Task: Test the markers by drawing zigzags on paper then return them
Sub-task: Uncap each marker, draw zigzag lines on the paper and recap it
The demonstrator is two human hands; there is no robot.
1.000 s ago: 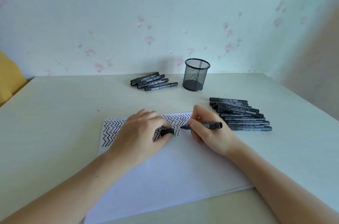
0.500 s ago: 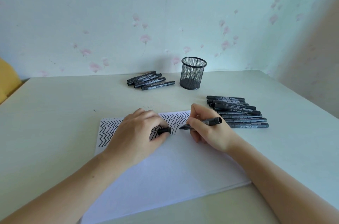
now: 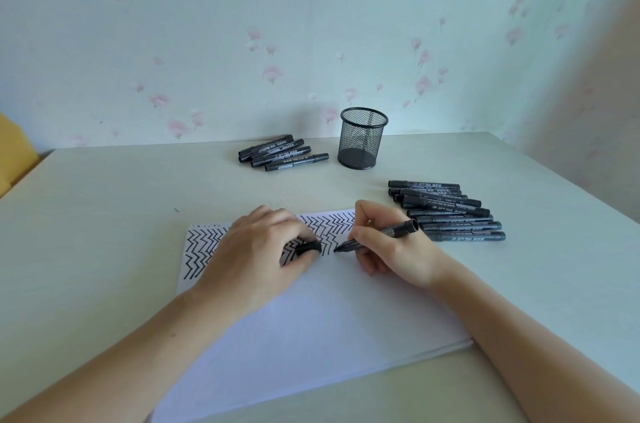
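The right hand (image 3: pixel 391 246) grips an uncapped marker (image 3: pixel 377 236), tip on the paper (image 3: pixel 311 325); the left hand (image 3: pixel 256 249) pinches its cap (image 3: pixel 308 247). Best to press lightly beside the existing zigzags (image 3: pixel 202 249).

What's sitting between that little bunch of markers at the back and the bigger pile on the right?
In the head view, a black mesh pen cup stands upright between the small bunch of markers and the bigger pile; bare table surrounds it.

Uncapped black marker (image 3: pixel 377 236), tip on white paper (image 3: pixel 311 336) beside rows of black zigzags (image 3: pixel 202 251); its cap (image 3: pixel 308 247) nearby; capped markers in two flat groups (image 3: pixel 282 156) (image 3: pixel 450 214)
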